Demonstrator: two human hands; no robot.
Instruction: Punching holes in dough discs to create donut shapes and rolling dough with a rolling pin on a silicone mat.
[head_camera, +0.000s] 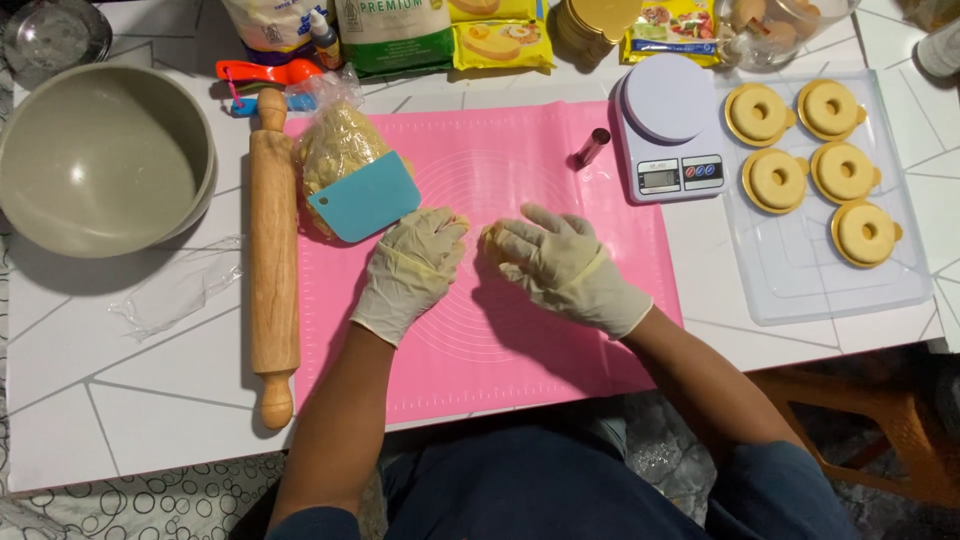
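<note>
Stock on your worktop (150, 400):
- Your left hand (408, 272) and right hand (560, 268), both gloved, grip closed together on 1 small dough piece (487, 234) over the pink mat (520, 340).
- 5 ring-shaped pieces (805, 165) done, on gold bases in the clear tray (800, 290).
- Bagged dough (335, 150) under the blue scraper (365, 197): judged plenty left.
- Rolling pin (273, 250), grey bowl (100, 160), scale (665, 135): idle.
</note>
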